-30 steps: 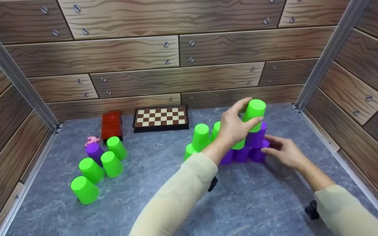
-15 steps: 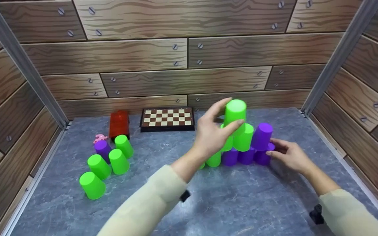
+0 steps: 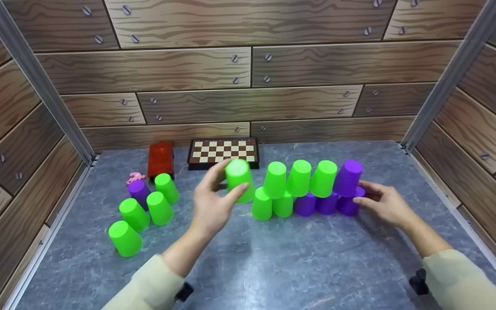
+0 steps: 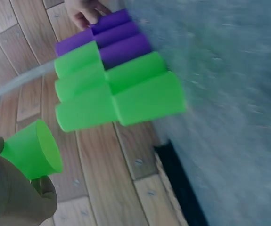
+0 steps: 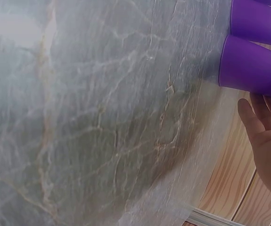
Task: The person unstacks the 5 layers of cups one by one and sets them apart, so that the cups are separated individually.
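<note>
My left hand (image 3: 213, 204) grips an upside-down green cup (image 3: 239, 181) between thumb and fingers, just left of a two-level row of cups. In the left wrist view, the held green cup (image 4: 34, 148) hangs apart from the row. Its upper level has three green cups (image 3: 299, 178) and a purple cup (image 3: 348, 178) at the right end. Two green cups (image 3: 262, 204) and three purple cups (image 3: 305, 204) form the lower level. At the right end, my right hand (image 3: 383, 204) touches the end purple cups with loosely bent fingers. In the right wrist view, fingers lie beside a purple cup (image 5: 253, 66).
On the left stand several more green cups (image 3: 125, 239) and one purple cup (image 3: 139, 192). Behind them lie a pink piece (image 3: 136, 177) and a red box (image 3: 160, 159). A checkered board (image 3: 223, 151) lies near the back wall. Wood-patterned walls enclose the grey table (image 3: 282, 262).
My left hand has carried the green cup left and down, from above the purple end of the row to beyond its left end. My right hand has stayed at the right end.
</note>
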The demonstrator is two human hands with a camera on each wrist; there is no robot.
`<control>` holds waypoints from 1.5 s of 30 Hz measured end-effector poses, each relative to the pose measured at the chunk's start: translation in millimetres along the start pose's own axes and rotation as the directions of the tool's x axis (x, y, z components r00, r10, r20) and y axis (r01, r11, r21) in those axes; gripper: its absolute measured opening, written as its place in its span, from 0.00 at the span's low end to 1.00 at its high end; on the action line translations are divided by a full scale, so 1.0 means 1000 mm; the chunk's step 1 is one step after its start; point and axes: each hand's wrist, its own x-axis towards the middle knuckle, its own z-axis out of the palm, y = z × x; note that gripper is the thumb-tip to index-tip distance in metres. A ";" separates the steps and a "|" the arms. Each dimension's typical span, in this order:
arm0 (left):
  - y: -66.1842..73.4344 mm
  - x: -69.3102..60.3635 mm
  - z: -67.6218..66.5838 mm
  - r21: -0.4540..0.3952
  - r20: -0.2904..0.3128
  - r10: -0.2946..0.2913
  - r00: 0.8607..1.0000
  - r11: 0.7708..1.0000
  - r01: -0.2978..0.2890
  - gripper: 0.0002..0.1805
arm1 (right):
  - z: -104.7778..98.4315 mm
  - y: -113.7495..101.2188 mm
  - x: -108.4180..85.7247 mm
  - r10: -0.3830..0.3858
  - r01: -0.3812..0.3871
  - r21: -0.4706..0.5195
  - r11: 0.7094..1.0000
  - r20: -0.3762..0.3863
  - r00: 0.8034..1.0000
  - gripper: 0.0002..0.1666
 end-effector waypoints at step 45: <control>-0.059 -0.096 -0.149 0.416 -0.320 -0.289 0.902 0.812 0.408 0.34 | 0.001 0.002 0.001 -0.007 0.007 0.037 0.999 0.002 1.000 0.34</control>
